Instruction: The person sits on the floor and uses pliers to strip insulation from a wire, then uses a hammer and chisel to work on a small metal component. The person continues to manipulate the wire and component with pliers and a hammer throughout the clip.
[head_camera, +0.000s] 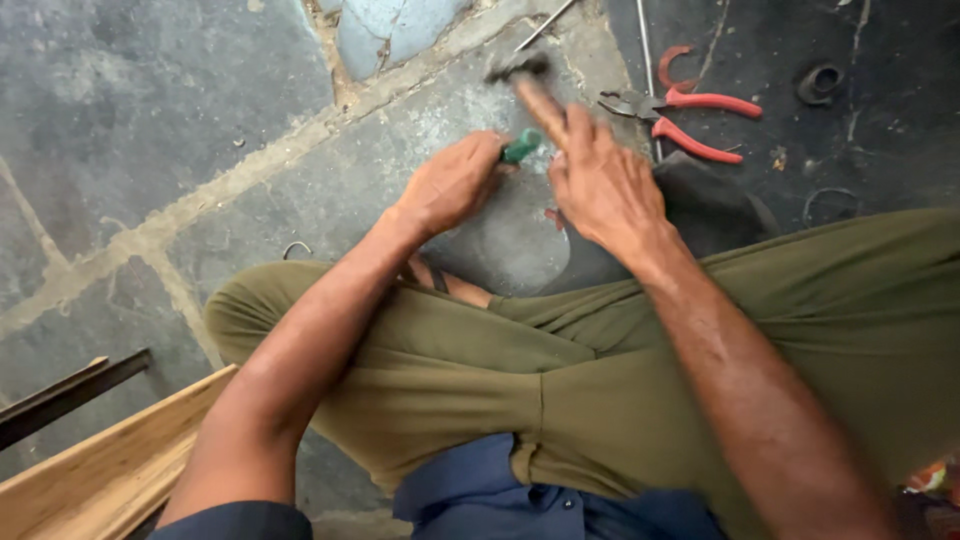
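I sit cross-legged on a stone floor in olive trousers (560, 370). My left hand (450, 182) is closed around a green-handled tool (521, 146), held upright against the floor. My right hand (600, 175) grips a wooden-handled hammer (520, 75) whose dark head is blurred above the green handle. What the green-handled tool's tip rests on is hidden by my hands.
Red-handled pliers (690, 105) lie on the dark floor at the upper right, beside a thin metal rod (645, 50) and a small dark ring (820, 82). A bent wire piece (296, 247) lies left of my knee. A wooden plank (100, 470) and a dark bar (70, 392) sit at the lower left.
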